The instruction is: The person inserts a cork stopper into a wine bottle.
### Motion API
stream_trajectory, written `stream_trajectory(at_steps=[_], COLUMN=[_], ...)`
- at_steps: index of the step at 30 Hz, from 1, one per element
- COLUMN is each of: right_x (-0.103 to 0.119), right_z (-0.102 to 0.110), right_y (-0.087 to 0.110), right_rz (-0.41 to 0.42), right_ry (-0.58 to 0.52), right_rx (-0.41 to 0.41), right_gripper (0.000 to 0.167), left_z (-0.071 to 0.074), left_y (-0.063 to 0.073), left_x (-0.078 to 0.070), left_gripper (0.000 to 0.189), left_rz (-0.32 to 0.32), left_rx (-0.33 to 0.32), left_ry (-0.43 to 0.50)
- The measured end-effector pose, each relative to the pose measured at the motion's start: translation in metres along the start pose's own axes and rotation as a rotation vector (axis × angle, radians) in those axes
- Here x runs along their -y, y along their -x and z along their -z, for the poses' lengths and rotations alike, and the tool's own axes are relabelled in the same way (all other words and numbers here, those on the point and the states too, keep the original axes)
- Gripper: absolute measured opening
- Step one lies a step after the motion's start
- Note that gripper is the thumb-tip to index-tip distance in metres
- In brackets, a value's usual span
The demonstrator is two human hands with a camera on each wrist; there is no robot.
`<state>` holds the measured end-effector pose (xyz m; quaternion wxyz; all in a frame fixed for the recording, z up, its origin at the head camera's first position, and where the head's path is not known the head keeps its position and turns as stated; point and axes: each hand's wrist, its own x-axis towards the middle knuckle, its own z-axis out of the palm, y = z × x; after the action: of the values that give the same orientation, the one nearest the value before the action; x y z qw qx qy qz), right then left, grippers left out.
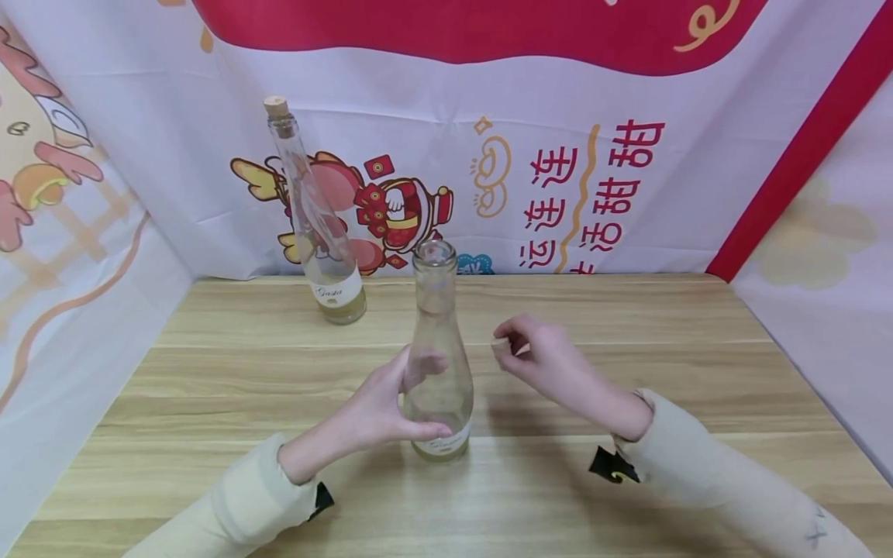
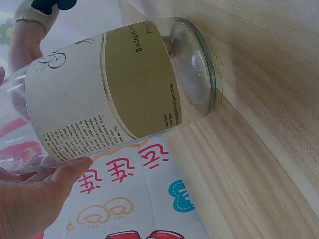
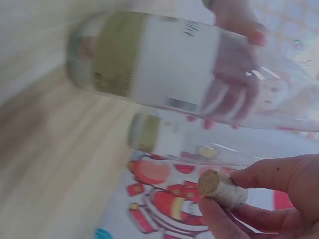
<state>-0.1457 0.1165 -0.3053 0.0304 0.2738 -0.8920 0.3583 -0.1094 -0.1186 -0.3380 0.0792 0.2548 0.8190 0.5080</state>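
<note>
A clear glass bottle [image 1: 438, 372] with a white and olive label stands upright on the table, its mouth uncovered. My left hand [image 1: 380, 407] grips it around the body from the left, thumb in front and fingers behind the glass. In the left wrist view the label [image 2: 134, 79] and the bottle's base show large. My right hand [image 1: 547, 360] is to the right of the bottle, lower than its mouth, and pinches a cork [image 3: 223, 189] between thumb and fingertips. The cork is short and cylindrical, with one end face bare.
At the back left stands a second clear bottle [image 1: 321, 232] with a cork stopper [image 1: 276, 107] in its neck. The wooden table [image 1: 663, 372] meets a printed cloth backdrop [image 1: 432, 101] along its far edge, with more cloth at both sides.
</note>
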Motion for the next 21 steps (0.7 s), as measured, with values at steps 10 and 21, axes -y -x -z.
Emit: stream_trajectory(at_steps=[10, 21], right_x=[0.035, 0.072], right_z=[0.033, 0.058], right_y=[-0.001, -0.010], right_rz=[0.142, 0.405], right_ry=[-0.045, -0.167], right_rx=[-0.228, -0.402], right_gripper=[0.023, 0.024], left_z=[0.000, 0.000], left_y=[0.001, 0.001], left_x=[0.000, -0.001], left_gripper=[0.080, 0.077], left_rz=[0.002, -0.004], left_rx=[0.005, -0.003], left_ry=[0.003, 0.005])
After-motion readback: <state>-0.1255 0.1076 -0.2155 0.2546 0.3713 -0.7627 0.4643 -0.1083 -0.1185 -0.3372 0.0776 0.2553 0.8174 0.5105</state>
